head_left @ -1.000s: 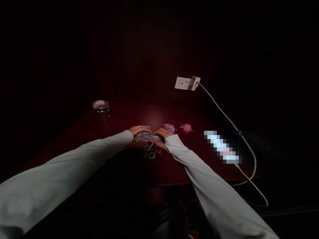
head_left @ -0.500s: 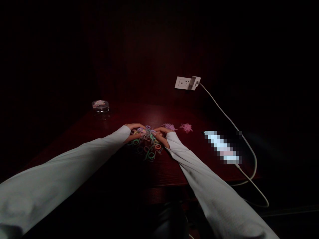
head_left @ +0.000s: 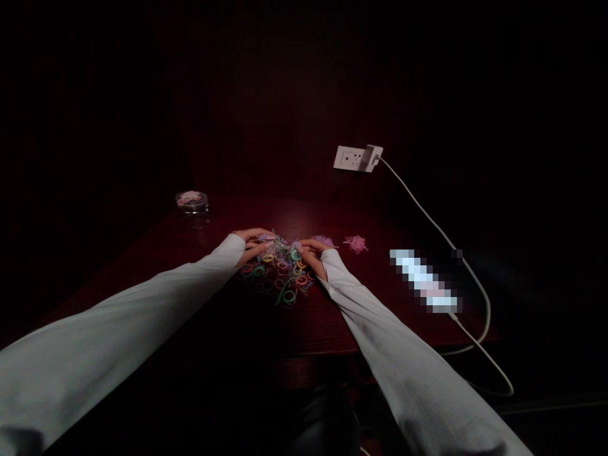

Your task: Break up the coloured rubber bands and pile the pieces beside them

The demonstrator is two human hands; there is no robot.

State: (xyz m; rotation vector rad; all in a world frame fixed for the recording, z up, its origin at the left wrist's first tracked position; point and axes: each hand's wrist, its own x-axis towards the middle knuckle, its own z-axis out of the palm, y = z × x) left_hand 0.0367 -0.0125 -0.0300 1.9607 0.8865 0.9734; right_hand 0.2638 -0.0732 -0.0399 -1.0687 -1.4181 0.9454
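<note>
A loose heap of small elastic hair ties in green, yellow, orange, purple and grey lies on the dark red table. Over its left side, my left hand has thumb and fingers closed on some purple hair ties. At the heap's right side, my right hand pinches a purple hair tie between thumb and fingertips. Just behind the right hand sits a small purple pile, with a pink pile farther right.
A clear round jar with a pink-and-white top stands at the back left. To the right lies a phone with a blurred lit screen. Its white cable loops up to a charger in the wall socket. The table's front edge is near me.
Both hands have drawn slightly apart, the left one moving a little up and left. Hair ties between them have been spread, and more of the heap shows.
</note>
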